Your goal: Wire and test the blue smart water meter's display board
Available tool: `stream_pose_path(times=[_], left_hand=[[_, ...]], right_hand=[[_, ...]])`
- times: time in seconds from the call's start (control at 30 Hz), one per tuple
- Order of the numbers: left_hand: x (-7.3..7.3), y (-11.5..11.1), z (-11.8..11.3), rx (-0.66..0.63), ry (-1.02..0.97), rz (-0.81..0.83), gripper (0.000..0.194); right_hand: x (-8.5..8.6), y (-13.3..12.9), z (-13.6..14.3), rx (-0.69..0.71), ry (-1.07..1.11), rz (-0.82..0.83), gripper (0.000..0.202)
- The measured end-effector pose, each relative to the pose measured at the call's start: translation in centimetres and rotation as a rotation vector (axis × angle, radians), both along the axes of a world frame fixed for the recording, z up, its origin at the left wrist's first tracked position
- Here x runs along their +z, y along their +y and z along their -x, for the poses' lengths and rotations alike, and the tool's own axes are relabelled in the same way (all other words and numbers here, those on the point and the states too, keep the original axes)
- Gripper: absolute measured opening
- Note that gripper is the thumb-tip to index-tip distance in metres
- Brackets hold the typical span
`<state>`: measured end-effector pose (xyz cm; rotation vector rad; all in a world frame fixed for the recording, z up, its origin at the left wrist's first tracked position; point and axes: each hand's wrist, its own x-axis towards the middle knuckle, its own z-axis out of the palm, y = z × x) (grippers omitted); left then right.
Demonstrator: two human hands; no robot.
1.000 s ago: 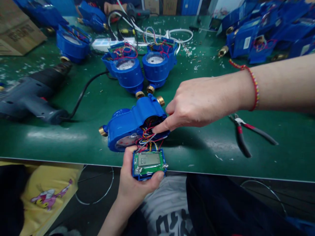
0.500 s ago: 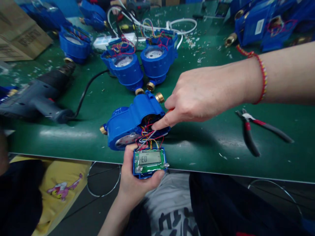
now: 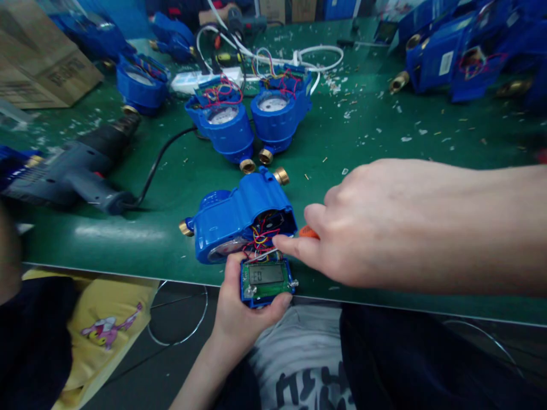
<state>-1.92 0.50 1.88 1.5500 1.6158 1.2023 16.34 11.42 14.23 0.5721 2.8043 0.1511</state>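
Observation:
A blue water meter lies on its side near the table's front edge, with red, yellow and white wires spilling from its open housing. My left hand grips a small display module, a green circuit board with an LCD in a blue frame, between thumb and fingers. Wires link it to the meter. My right hand is closed around a screwdriver with an orange handle, its index finger stretched along the thin metal shaft. The shaft crosses the wires toward the module's upper edge; where exactly the tip touches I cannot tell.
Two more blue meters with exposed wires stand behind. A grey heat gun lies at left, near a cardboard box. A white power strip and several meters are farther back. Someone's arm shows at left.
My right hand has come lower and nearer to me, tilting the screwdriver shaft flatter over the wires. My left hand still holds the display module. The cutting pliers at right are now hidden behind my right arm.

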Motion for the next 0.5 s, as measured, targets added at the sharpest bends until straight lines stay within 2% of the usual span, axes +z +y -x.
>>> stream_pose_path(times=[0.13,0.27,0.5], left_hand=[[0.6,0.1,-0.1,-0.026,-0.039,0.025,0.048],[0.3,0.0,0.0,-0.020,-0.049,0.024,0.048],[0.0,-0.1,0.0,-0.021,-0.077,-0.013,0.048]], right_hand=[[0.0,1.4,0.5,0.060,-0.046,0.047,0.042],[-1.0,2.3,-0.3,0.065,-0.070,0.102,0.040],[-2.1,4.2,-0.6,0.204,-0.081,-0.003,0.048]])
